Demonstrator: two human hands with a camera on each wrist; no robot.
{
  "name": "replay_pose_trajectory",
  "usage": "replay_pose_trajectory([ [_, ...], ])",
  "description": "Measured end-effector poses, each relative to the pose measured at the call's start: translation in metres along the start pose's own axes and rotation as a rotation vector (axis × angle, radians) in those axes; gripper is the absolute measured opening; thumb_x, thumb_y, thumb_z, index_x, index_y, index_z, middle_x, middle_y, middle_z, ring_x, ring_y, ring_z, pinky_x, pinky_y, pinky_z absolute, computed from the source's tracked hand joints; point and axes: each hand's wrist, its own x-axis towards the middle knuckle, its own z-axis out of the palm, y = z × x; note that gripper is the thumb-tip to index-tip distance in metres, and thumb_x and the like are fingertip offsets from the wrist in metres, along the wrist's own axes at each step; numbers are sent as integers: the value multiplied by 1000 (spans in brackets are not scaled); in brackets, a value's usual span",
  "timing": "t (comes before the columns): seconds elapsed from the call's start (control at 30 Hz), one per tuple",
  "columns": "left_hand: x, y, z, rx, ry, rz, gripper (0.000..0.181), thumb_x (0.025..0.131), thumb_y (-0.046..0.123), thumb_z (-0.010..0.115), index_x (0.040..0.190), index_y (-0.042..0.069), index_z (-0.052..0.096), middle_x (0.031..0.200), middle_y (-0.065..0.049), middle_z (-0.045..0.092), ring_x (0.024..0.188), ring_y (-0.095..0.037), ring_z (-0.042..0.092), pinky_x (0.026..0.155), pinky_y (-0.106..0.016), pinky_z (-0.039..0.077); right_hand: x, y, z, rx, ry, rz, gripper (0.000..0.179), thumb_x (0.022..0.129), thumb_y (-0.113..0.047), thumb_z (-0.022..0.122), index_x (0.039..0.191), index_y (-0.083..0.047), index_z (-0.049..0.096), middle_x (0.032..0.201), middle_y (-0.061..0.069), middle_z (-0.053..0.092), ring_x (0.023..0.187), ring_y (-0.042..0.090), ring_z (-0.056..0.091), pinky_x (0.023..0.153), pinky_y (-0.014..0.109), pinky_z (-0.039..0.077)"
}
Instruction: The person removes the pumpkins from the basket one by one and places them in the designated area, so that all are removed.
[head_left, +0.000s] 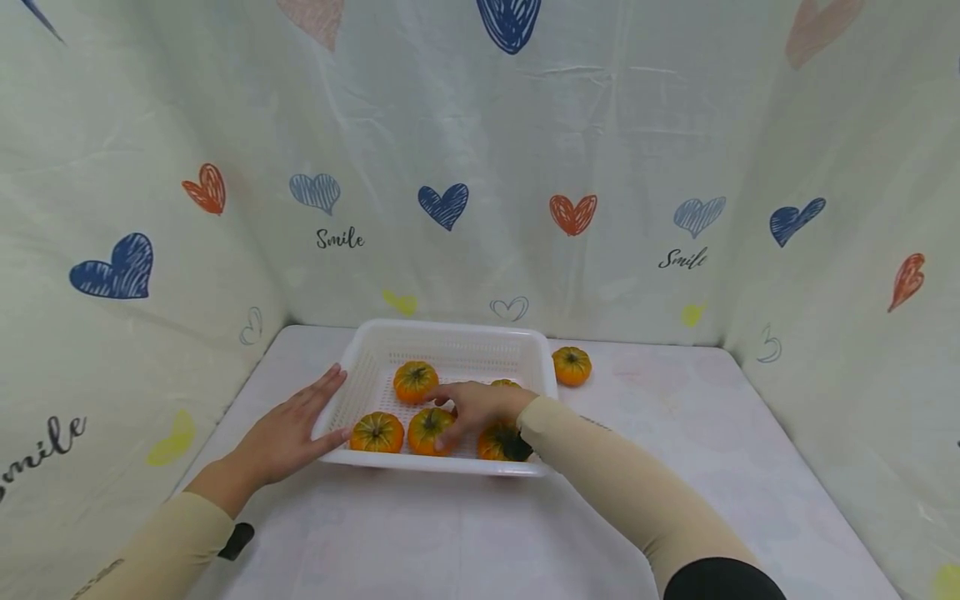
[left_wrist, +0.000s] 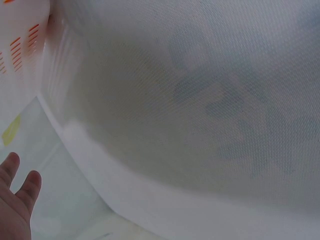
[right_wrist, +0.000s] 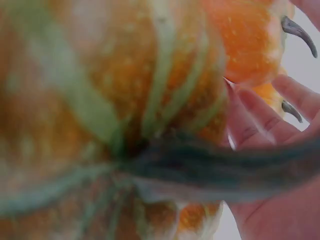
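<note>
A white plastic basket (head_left: 457, 332) holds several small orange-and-green pumpkins. My right hand (head_left: 476, 408) reaches into it from the right, thumb and fingers spread around the front middle pumpkin (head_left: 426, 427). In the right wrist view, a striped pumpkin (right_wrist: 170, 75) with a thick stem fills the foreground, and the fingers lie beside an orange pumpkin (right_wrist: 250, 42). At the basket's left rim rests my left hand (head_left: 288, 433), fingers straight, thumb close to the front left pumpkin (head_left: 377, 432). Another pumpkin (head_left: 415, 382) sits behind, and the right forearm partly covers a front right pumpkin (head_left: 501, 442).
One pumpkin (head_left: 572, 366) stands outside the basket, behind its right side. The table (head_left: 420, 533) has a pale cover. Curtains (head_left: 510, 125) printed with hearts rise behind the table and along both sides.
</note>
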Motion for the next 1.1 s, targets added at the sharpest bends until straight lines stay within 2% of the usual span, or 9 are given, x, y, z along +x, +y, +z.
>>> replay_pose_trajectory([
  [0.23,0,-1,0,-8,3,6,89,94,56,58,161,14,17,165,-12,17,142,-42,31,107,-63,33,-1,-2,0,20,30,44,67,82,-38,82,142,-25,54,127,-4,59,112,14,54,106,38,42],
  [0.63,0,-3,1,-16,-1,5,89,94,56,58,161,13,17,165,-12,17,143,-42,30,108,-63,33,-2,-6,-1,20,-8,57,76,80,-38,84,147,-29,49,135,0,55,121,17,50,110,41,37],
  [1.1,0,-2,1,-12,9,7,88,94,56,58,160,12,19,165,-12,18,142,-42,31,108,-62,33,-5,-1,-3,54,35,52,71,80,-38,84,143,-36,52,139,-6,52,122,14,48,110,42,36],
])
